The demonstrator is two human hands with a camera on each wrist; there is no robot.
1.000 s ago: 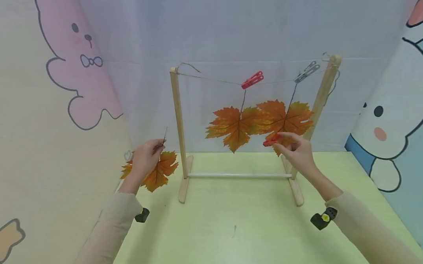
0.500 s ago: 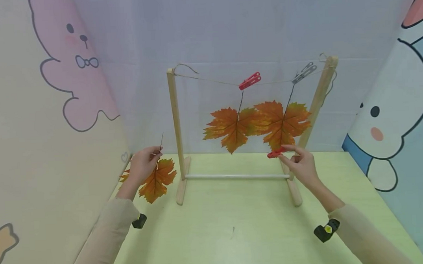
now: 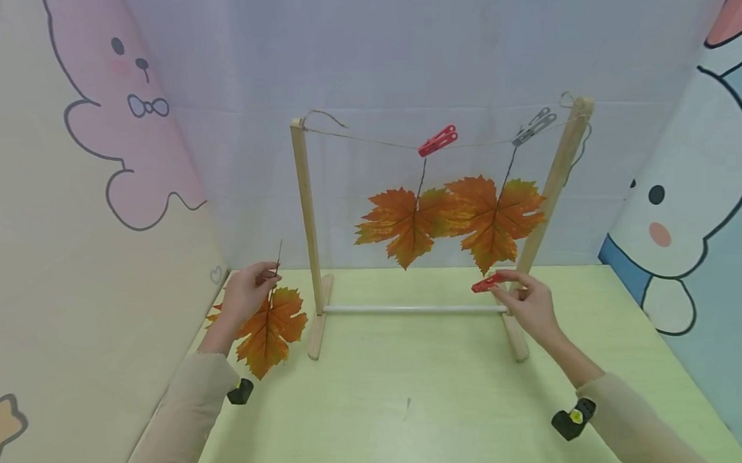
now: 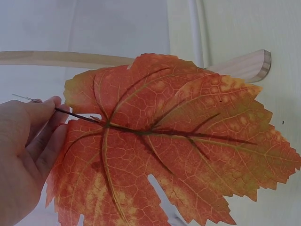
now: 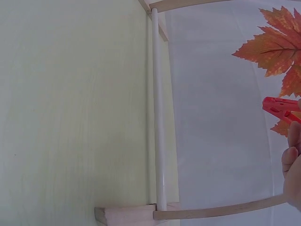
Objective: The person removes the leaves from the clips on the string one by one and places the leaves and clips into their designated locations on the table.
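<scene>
My left hand [image 3: 247, 292] pinches the thin dark stem of an orange artificial maple leaf [image 4: 178, 141], which hangs below the fingers left of the wooden rack. In the left wrist view the stem [image 4: 75, 114] runs between thumb and fingers. My right hand [image 3: 529, 303] pinches a red clothespin [image 3: 486, 283] in front of the rack's right post, below the hanging leaves. On the string [image 3: 367, 140], a second red clothespin [image 3: 438, 141] holds one leaf [image 3: 408, 223] by its stem. A grey clothespin [image 3: 533, 128] holds another leaf [image 3: 495, 216] to its right.
The rack's left post [image 3: 309, 220] stands beside my left hand, its right post [image 3: 555, 182] behind my right. A white bar [image 3: 411, 308] joins the feet above the pale green table [image 3: 367, 418]. Cartoon-printed walls stand at both sides, a white cloth [image 3: 256, 174] behind.
Both hands have moved down, the left with the leaf, the right with the red clothespin, which is now below the hanging leaf it overlapped. The head view has shifted slightly.
</scene>
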